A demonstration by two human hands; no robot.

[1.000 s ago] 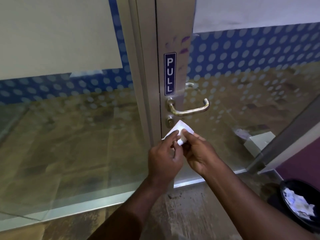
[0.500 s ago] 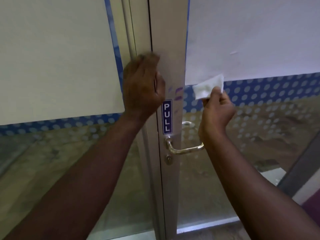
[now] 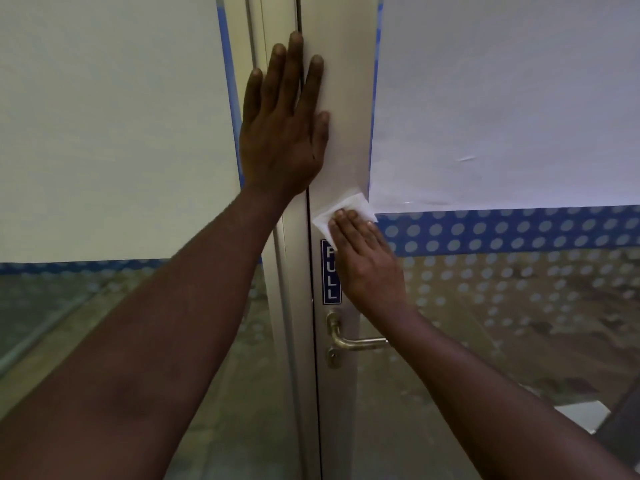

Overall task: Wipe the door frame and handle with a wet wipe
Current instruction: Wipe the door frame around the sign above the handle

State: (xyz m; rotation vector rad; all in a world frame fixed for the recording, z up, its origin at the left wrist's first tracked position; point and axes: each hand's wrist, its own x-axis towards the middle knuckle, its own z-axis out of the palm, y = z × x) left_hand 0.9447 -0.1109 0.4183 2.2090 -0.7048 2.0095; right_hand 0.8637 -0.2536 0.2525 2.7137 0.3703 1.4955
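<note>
A pale metal door frame (image 3: 346,109) runs vertically through the middle of the view. My left hand (image 3: 282,126) lies flat on it with fingers spread, across the seam between door and fixed frame. My right hand (image 3: 367,261) presses a white wet wipe (image 3: 341,211) flat against the frame, just above a blue PULL sign (image 3: 329,275) that it partly covers. The brass lever handle (image 3: 349,341) sits below the sign, untouched, with a keyhole under it.
Glass panels (image 3: 519,306) with white frosted film and a blue dotted band flank the frame on both sides. A wooden floor shows through the lower glass. A white box (image 3: 581,414) lies low at the right.
My right hand moved the wipe from the glass edge onto the frame above the PULL sign and flattened on it. My left hand opened flat higher on the frame. The view tilted up.
</note>
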